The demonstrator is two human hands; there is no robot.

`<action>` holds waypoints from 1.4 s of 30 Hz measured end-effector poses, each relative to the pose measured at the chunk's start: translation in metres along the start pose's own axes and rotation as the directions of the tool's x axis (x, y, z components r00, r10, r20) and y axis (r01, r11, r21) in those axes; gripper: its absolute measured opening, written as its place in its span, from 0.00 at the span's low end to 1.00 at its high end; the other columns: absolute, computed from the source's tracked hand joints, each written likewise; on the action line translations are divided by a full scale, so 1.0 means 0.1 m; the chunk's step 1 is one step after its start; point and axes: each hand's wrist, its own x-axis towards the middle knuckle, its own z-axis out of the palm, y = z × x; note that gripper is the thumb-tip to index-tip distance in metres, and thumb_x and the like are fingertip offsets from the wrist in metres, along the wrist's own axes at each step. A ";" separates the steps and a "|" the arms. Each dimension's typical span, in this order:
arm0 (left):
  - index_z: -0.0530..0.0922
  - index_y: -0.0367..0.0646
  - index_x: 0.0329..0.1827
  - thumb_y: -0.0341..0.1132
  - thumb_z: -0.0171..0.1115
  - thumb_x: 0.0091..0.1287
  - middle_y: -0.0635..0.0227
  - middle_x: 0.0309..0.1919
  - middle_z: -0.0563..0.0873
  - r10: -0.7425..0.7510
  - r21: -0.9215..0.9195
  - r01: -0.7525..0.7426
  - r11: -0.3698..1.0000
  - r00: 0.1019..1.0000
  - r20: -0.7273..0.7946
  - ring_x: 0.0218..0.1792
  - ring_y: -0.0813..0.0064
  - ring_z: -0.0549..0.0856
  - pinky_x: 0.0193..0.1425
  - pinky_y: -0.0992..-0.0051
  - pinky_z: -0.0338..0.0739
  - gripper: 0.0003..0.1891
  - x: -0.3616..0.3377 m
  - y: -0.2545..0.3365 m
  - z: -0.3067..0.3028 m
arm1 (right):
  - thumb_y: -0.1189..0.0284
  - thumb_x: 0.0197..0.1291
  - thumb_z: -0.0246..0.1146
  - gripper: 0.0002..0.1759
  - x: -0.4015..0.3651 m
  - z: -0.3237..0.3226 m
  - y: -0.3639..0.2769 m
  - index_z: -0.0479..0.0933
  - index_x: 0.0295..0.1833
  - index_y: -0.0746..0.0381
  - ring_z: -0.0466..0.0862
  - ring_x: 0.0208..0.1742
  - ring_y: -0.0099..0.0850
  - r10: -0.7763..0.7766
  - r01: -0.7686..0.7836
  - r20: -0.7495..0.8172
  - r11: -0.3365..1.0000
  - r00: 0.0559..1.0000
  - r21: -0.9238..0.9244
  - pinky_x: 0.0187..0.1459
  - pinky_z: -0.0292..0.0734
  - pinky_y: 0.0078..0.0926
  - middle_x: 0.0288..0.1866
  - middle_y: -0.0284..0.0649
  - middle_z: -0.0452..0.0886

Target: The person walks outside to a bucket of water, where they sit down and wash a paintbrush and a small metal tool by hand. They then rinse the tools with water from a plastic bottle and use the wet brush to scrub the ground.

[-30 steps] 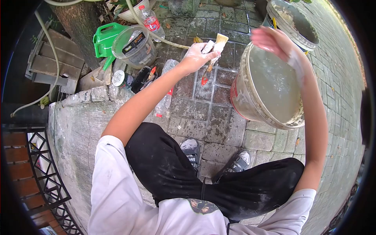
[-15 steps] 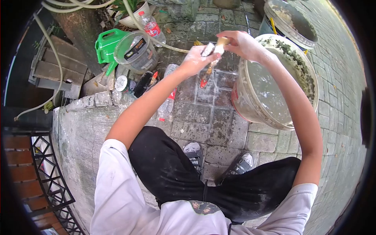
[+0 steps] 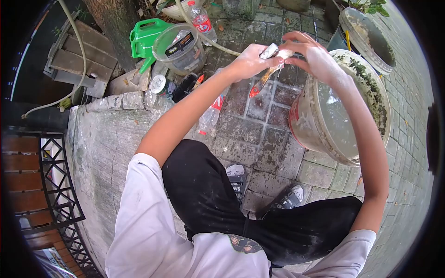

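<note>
My left hand is closed round a paintbrush, its wooden, red-tipped handle slanting down to the left. Beside the brush, a whitish, coated piece sticks up from the same hand; its kind I cannot make out. My right hand has its thumb and fingers closed over the brush's whitened bristle end, mostly hiding it. White residue coats both hands. To the right, below my right forearm, stands a large bucket of cloudy water, its inner wall crusted with dark green and white.
At left are a green watering can, a clear tub, a lidded jar, a black tray and a lying plastic bottle. Another bottle stands behind. A second bucket is at back right. A hose crosses the paving.
The view has shifted, so the surroundings sit further right and lower. My right fingers have moved down over the bristles, which showed more plainly before. The left hand still holds the brush.
</note>
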 end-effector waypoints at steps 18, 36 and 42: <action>0.79 0.40 0.45 0.48 0.63 0.65 0.71 0.38 0.86 -0.074 0.120 0.046 0.992 0.969 0.237 0.36 0.83 0.81 0.41 0.80 0.73 0.18 -0.05 -0.04 -0.32 | 0.62 0.61 0.61 0.14 -0.02 0.23 0.02 0.74 0.51 0.53 0.75 0.57 0.36 -0.041 -0.013 -0.188 0.962 0.981 -0.274 0.63 0.64 0.40 0.49 0.38 0.78; 0.78 0.42 0.40 0.53 0.59 0.66 0.74 0.23 0.77 -0.216 0.297 0.209 0.932 0.976 -0.009 0.22 0.85 0.76 0.24 0.79 0.71 0.21 -0.61 -0.07 -0.68 | 0.67 0.64 0.58 0.12 -0.43 -0.22 -0.05 0.77 0.48 0.62 0.82 0.44 0.38 0.289 -0.309 -0.371 0.951 0.883 0.006 0.47 0.74 0.34 0.42 0.44 0.80; 0.78 0.43 0.44 0.55 0.59 0.65 0.72 0.20 0.76 -0.480 0.191 0.496 0.847 0.868 -0.124 0.21 0.81 0.77 0.25 0.73 0.74 0.22 -1.94 -1.50 0.12 | 0.63 0.59 0.59 0.16 -1.45 0.06 0.77 0.77 0.45 0.64 0.83 0.37 0.43 0.655 -0.656 0.237 0.750 0.718 -0.086 0.41 0.75 0.37 0.34 0.51 0.82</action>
